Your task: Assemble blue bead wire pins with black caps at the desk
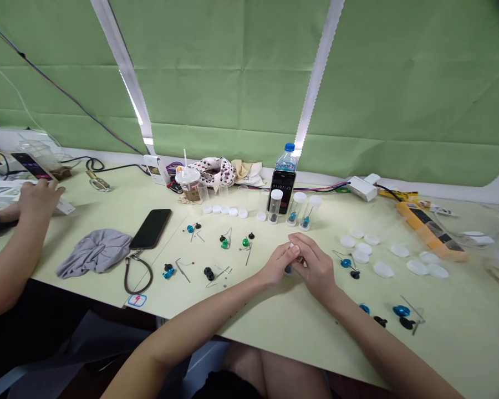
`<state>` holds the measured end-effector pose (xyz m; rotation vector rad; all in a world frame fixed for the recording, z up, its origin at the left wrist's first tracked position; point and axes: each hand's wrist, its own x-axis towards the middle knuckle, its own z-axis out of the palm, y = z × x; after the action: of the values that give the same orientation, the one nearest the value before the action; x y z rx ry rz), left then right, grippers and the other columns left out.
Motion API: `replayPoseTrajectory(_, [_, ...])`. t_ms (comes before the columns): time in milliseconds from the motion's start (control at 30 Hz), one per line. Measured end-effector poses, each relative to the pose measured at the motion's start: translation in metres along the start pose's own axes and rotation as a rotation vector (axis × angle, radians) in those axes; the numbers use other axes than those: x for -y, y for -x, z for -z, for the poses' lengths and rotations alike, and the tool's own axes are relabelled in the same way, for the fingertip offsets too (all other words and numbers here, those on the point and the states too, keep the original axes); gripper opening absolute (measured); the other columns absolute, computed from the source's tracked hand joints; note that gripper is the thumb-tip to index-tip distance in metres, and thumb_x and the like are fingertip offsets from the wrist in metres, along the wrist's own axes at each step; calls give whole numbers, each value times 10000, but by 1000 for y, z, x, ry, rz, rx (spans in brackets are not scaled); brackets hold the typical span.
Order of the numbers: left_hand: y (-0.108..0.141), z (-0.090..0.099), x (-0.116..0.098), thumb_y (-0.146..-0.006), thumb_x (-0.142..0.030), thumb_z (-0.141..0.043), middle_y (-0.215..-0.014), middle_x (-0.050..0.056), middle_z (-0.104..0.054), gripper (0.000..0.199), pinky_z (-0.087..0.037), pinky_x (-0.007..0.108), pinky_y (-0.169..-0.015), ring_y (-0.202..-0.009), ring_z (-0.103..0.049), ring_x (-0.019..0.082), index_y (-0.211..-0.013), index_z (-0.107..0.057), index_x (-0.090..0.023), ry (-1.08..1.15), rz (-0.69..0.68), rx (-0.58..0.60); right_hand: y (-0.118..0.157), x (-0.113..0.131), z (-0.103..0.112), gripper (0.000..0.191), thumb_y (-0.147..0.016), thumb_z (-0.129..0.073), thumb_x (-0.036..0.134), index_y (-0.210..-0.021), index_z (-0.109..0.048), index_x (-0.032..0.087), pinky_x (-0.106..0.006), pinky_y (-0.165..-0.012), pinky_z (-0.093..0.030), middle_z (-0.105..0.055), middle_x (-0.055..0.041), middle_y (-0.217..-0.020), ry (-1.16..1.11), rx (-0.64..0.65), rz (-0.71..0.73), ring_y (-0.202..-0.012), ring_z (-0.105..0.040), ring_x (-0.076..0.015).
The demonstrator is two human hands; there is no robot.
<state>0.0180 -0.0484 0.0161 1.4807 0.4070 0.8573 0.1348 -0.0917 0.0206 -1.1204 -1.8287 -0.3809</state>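
My left hand (279, 265) and my right hand (317, 267) meet over the table, fingers closed together around a small capped tube (288, 270). A bit of white shows at its top and some blue below; the fingers hide most of it. Just beyond my hands stand three clear tubes with white caps: one (275, 206) with dark contents, two others (296, 210) (310, 214) with blue parts and metal wires. To the left lie small sets of wires with green parts (225, 243), blue parts (168, 271) and black parts (208, 273). More blue parts (401, 311) lie to the right.
Loose white caps (383, 270) and an orange device (432, 233) lie at right. A phone showing a timer (283, 183) leans near a water bottle (288, 158). At left are a dark phone (151, 229), a grey cloth (93, 252) and another person's hand (39, 197).
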Motion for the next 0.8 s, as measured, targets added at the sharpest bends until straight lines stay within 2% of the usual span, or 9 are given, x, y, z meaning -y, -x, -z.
replayPoseTrajectory(100, [-1,3,1,-881,-566,-364,-715,31,-459,458,-397,276,-649,-677,-433,126,-746,-482,-144,46,-56,79,0,5,3,407,-878,-468,161,-1275,-508,240,-304,-704,-551,-612,-111,-1120,-5,32,-50,-959,-635,-210])
replayPoseTrajectory(167, [0,4,2,-886,-575,-344,-751,46,-492,478,-416,291,-695,-716,-466,139,-779,-505,-137,36,-80,89,-2,7,9,375,-892,-453,197,-1258,-525,244,-295,-664,-541,-613,-107,-1096,-1,117,-99,-876,-643,-198])
replayPoseTrajectory(267, [2,5,6,-869,-604,-361,-991,101,-558,515,-420,349,-863,-934,-514,195,-1012,-532,-140,-7,-126,83,-9,0,28,333,-914,-451,295,-1232,-539,252,-278,-634,-518,-628,-83,-1059,-10,242,-200,-787,-630,-174])
replayPoseTrajectory(367, [7,3,10,-892,-574,-331,-1147,119,-536,508,-378,381,-964,-1086,-487,212,-1143,-499,-166,-152,-76,-37,-22,-29,55,392,-884,-496,433,-1224,-537,243,-294,-597,-495,-656,-59,-961,77,172,-417,-620,-587,-154])
replayPoseTrajectory(433, [9,1,12,-878,-527,-427,-1176,113,-525,442,-378,376,-968,-1111,-480,210,-1147,-492,-183,-255,-20,-119,-33,-56,70,431,-864,-504,483,-1226,-535,251,-319,-603,-476,-660,-37,-841,206,140,-538,-585,-581,-171])
replayPoseTrajectory(500, [9,0,13,-848,-480,-513,-1155,102,-531,400,-395,369,-944,-1088,-494,206,-1126,-496,-193,-325,10,-148,-42,-85,78,417,-884,-465,459,-1244,-514,255,-350,-649,-460,-663,-42,-846,274,173,-579,-592,-593,-186])
replayPoseTrajectory(633, [9,0,14,-838,-418,-540,-1098,90,-549,332,-407,363,-922,-1045,-515,200,-1075,-510,-187,-366,13,-148,-54,-125,66,389,-873,-461,334,-1248,-484,233,-337,-674,-452,-655,-64,-986,198,266,-577,-618,-605,-176])
replayPoseTrajectory(800, [8,2,16,-840,-385,-529,-1078,87,-557,271,-413,359,-914,-1028,-520,199,-1021,-527,-183,-361,24,-173,-59,-138,40,379,-877,-445,315,-1241,-484,217,-350,-727,-441,-633,-93,-1076,161,401,-458,-796,-606,-220])
